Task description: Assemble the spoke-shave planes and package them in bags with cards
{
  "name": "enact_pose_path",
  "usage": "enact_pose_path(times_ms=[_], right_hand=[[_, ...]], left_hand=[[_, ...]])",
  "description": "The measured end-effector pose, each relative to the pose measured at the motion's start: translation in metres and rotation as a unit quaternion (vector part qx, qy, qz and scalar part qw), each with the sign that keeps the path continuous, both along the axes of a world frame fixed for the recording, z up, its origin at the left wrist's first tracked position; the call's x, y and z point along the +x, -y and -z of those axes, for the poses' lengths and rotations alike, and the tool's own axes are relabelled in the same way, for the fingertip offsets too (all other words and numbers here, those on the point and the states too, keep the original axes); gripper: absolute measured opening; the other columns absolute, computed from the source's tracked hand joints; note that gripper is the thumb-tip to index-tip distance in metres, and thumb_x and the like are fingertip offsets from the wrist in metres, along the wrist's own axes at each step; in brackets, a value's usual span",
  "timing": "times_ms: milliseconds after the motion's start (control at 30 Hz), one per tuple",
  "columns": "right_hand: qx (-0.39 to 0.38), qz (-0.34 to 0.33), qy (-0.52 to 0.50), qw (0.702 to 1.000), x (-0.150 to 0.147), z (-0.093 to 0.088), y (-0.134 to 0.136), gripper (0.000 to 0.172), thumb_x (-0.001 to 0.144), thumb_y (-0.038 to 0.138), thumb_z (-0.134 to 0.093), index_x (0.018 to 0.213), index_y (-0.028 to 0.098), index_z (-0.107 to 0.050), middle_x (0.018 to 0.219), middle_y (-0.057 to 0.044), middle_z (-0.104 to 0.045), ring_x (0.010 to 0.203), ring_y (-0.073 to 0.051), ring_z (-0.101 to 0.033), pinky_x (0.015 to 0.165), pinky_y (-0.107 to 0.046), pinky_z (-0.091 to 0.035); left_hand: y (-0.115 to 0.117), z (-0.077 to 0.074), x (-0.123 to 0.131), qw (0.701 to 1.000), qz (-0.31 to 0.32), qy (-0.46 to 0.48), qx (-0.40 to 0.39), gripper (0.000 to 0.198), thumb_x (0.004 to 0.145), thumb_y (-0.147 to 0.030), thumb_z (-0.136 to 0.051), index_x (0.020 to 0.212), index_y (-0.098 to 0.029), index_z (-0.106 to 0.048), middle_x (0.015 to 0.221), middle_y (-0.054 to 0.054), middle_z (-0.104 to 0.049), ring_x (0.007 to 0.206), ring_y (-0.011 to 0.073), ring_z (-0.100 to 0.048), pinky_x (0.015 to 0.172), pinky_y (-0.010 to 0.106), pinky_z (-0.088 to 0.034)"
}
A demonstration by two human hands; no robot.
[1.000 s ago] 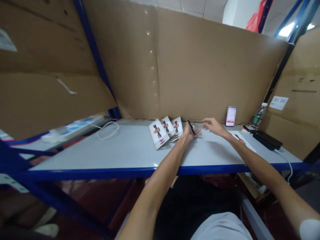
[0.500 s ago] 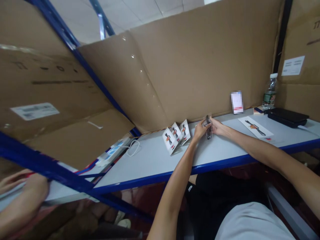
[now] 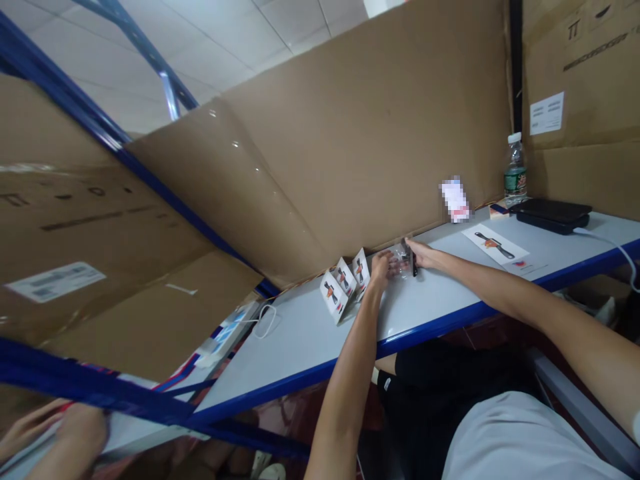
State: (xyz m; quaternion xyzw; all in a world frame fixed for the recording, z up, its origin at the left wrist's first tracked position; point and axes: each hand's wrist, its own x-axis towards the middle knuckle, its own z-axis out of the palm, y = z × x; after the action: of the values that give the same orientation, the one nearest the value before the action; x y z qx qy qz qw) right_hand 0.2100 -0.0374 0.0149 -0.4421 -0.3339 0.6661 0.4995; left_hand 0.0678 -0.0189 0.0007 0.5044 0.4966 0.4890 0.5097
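Note:
Above the worktop, my right hand is closed around a dark, narrow spokeshave, seen nearly end-on. Facing it, my left hand has its fingers on a clear plastic wrapper that spans the gap to the tool. Whether part of the spokeshave is inside the plastic is hard to make out. Just left of my left hand stand several folded cards printed with a spokeshave. Farther right, a flat printed card with the same picture lies on the worktop.
A cardboard wall closes off the back. At the right are a phone screen, a water bottle and a black device with a white cable. A blue frame post stands left; beyond it, another person's hands show.
My left hand has moved left, away from the spokeshave, and clear plastic now shows between my hands. My right hand stays on the tool. The view has shifted.

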Motion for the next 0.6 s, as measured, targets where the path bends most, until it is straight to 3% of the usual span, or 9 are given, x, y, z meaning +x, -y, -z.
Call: enact_pose_path(times_ms=[133, 233, 300, 433, 500, 600], right_hand=[[0.018, -0.045, 0.107, 0.993, 0.000, 0.003, -0.001, 0.032, 0.106, 0.041, -0.045, 0.095, 0.015, -0.061, 0.062, -0.005, -0.067, 0.052, -0.019, -0.065, 0.051, -0.032, -0.059], [0.039, -0.040, 0.201, 0.978, 0.000, 0.002, 0.001, 0.036, 0.105, 0.045, -0.047, 0.092, 0.015, -0.062, 0.056, -0.005, -0.065, 0.051, -0.020, -0.066, 0.050, -0.031, -0.058], [0.075, -0.019, 0.301, 0.950, 0.002, 0.001, 0.002, 0.040, 0.105, 0.047, -0.048, 0.085, 0.015, -0.063, 0.052, -0.005, -0.062, 0.047, -0.019, -0.063, 0.048, -0.028, -0.054], [0.153, 0.008, 0.494, 0.856, 0.006, 0.000, 0.003, 0.043, 0.103, 0.038, -0.053, 0.069, 0.014, -0.064, 0.050, -0.004, -0.061, 0.040, -0.015, -0.057, 0.046, -0.024, -0.047], [0.155, -0.001, 0.516, 0.842, 0.007, 0.000, 0.002, 0.040, 0.100, 0.032, -0.055, 0.066, 0.014, -0.065, 0.051, -0.005, -0.063, 0.041, -0.014, -0.057, 0.047, -0.023, -0.046], [0.147, -0.007, 0.511, 0.847, 0.007, 0.002, -0.001, 0.032, 0.095, 0.028, -0.062, 0.067, 0.013, -0.068, 0.048, -0.004, -0.062, 0.042, -0.014, -0.058, 0.047, -0.022, -0.045]], left_hand=[[-0.003, 0.001, 0.000, 0.999, -0.034, 0.022, 0.018, 0.038, 0.073, -0.013, -0.066, 0.110, -0.014, -0.062, 0.075, 0.002, -0.063, 0.058, 0.0105, -0.059, 0.059, 0.023, -0.047], [-0.008, 0.000, -0.002, 0.995, -0.081, 0.036, 0.035, 0.042, 0.073, -0.011, -0.062, 0.115, -0.017, -0.060, 0.074, -0.001, -0.060, 0.060, 0.0103, -0.058, 0.061, 0.023, -0.047], [-0.011, 0.000, -0.003, 0.993, -0.101, 0.044, 0.042, 0.044, 0.073, -0.011, -0.060, 0.117, -0.019, -0.058, 0.074, -0.001, -0.060, 0.061, 0.0105, -0.059, 0.061, 0.023, -0.047], [-0.013, 0.002, -0.002, 0.991, -0.114, 0.057, 0.052, 0.047, 0.073, -0.011, -0.061, 0.119, -0.020, -0.056, 0.078, 0.000, -0.062, 0.062, 0.0111, -0.061, 0.062, 0.023, -0.048], [-0.012, 0.003, -0.002, 0.990, -0.117, 0.063, 0.056, 0.046, 0.072, -0.011, -0.062, 0.117, -0.019, -0.056, 0.079, 0.001, -0.063, 0.062, 0.0113, -0.062, 0.062, 0.023, -0.048], [-0.011, 0.002, -0.002, 0.987, -0.126, 0.074, 0.064, 0.044, 0.071, -0.012, -0.064, 0.115, -0.017, -0.057, 0.078, 0.002, -0.063, 0.060, 0.0105, -0.061, 0.059, 0.022, -0.046]])
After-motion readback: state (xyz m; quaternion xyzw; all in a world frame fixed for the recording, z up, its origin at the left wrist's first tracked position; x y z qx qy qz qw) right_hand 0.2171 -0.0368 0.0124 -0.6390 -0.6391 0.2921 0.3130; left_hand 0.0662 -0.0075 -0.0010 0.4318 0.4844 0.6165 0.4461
